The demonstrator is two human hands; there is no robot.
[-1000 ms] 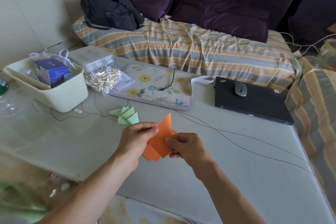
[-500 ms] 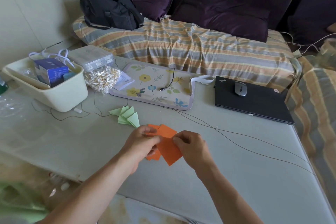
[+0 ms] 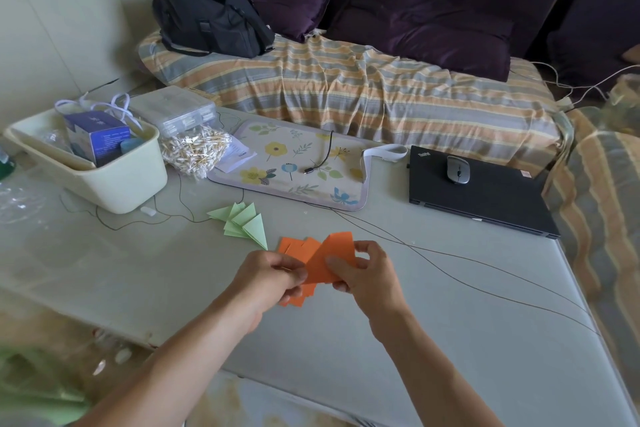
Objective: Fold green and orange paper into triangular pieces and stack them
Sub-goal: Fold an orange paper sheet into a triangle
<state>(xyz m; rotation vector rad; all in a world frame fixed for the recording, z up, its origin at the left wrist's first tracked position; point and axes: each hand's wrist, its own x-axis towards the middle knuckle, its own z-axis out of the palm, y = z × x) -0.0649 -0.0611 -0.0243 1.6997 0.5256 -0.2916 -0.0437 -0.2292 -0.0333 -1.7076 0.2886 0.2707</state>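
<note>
Far left on the desk: cream plastic bin with a blue box inside, white straps draped over its rim. Just right of it, a clear bag of cotton swabs in front of a clear plastic case. A thin dark wire runs across the desk from under the bin toward the right edge.

Next, green folded triangles fanned in an overlapping stack, lying flat on the desk just left of and beyond the hands, not touched by either.

Centre: left hand with fingers curled, pinching the left edge of the orange paper. Right hand pinches the same sheet from the right, thumb on top, fingers curled behind. The sheet is held between both hands, tilted, just above the desk. Under and behind it lies a pile of orange pieces, corners showing above the left hand and again below it (can't tell how many, or whether the held sheet touches them).

Behind: floral mat with a short black cable on it and a white strap at its right corner.

Right: closed black laptop with a grey mouse on the lid.

Back: bed with striped cover, black bag at its left end, purple pillows
</note>
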